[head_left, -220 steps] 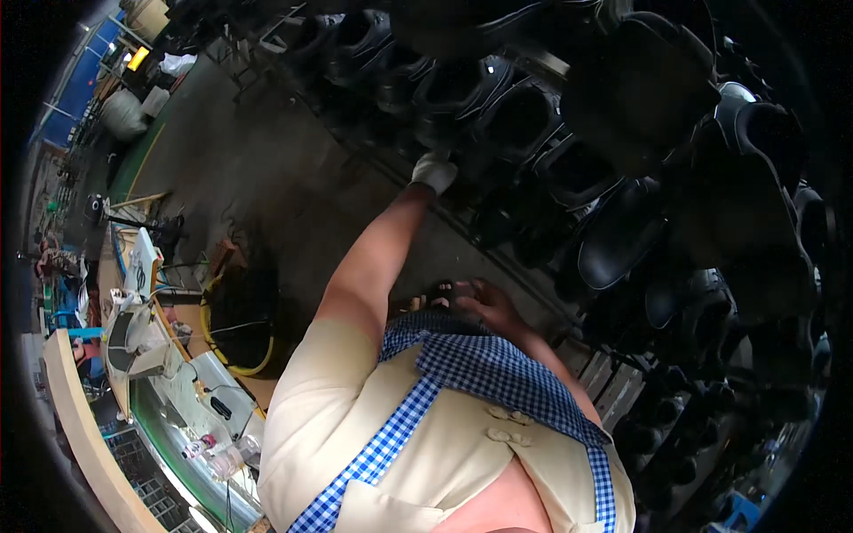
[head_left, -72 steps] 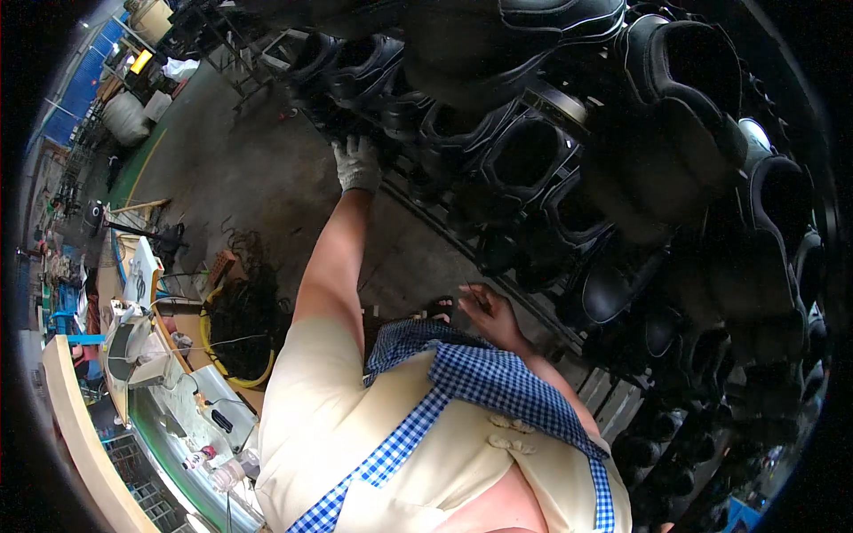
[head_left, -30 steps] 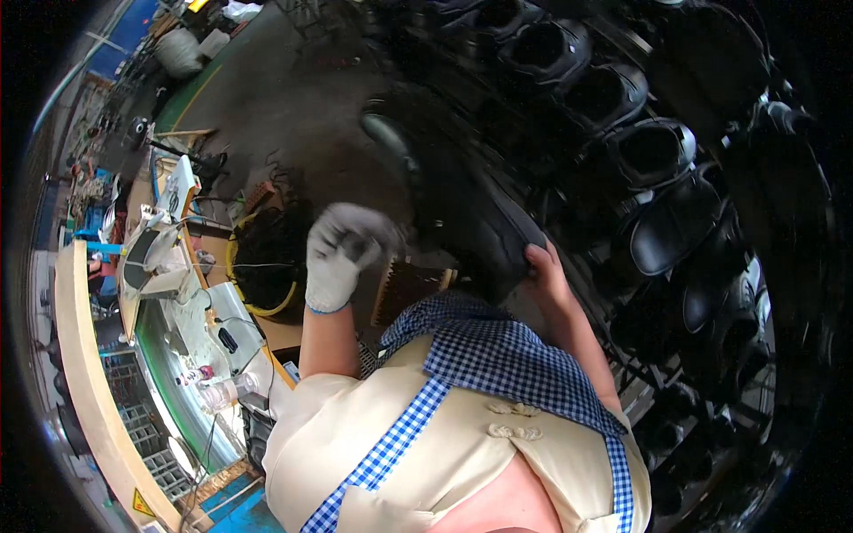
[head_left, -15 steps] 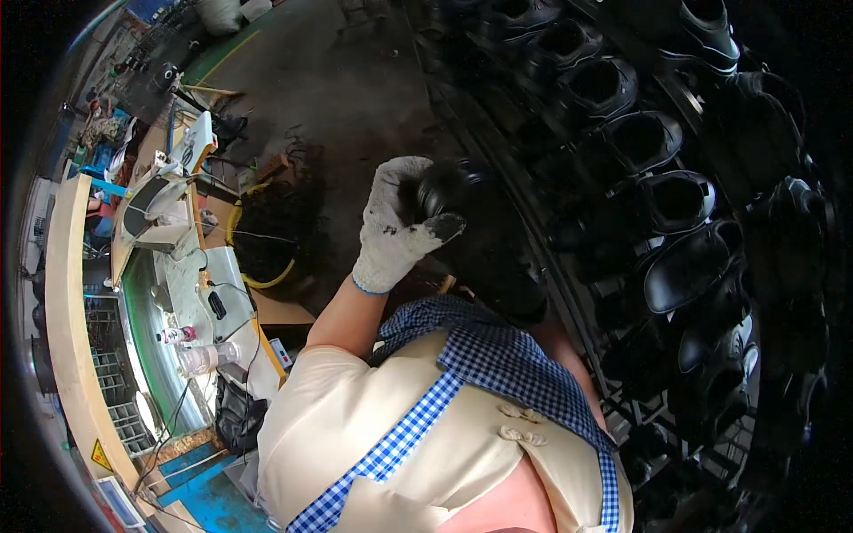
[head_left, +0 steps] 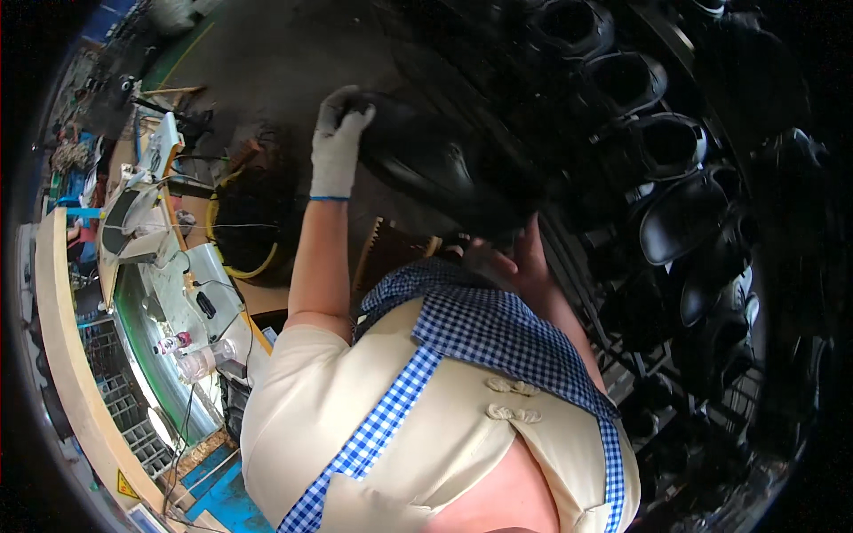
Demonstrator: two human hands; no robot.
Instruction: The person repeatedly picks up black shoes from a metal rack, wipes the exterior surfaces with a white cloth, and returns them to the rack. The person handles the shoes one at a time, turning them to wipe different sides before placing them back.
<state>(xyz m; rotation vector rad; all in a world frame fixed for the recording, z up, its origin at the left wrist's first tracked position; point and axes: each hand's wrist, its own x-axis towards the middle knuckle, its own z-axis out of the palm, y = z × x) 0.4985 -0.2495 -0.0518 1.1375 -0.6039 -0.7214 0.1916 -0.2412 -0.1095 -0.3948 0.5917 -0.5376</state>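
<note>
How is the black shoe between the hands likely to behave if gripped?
The black shoe probably keeps its shape, since its rounded surface shows no visible sag. It may be slippery, given the glossy highlights, though the glove on the left hand could add grip. Shadow hides much of it.

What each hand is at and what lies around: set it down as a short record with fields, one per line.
Left hand: in a pale glove, raised, fingers curled at one end of a black shoe
Right hand: bare, by the shoe's other end; its grip is hard to tell in the dark
Person's right: rows of black shoes
Person's left: table with a clear plastic container on it
Clothing: cream shirt, blue checked apron
Light: dim around the shoe, brighter over the table
</note>
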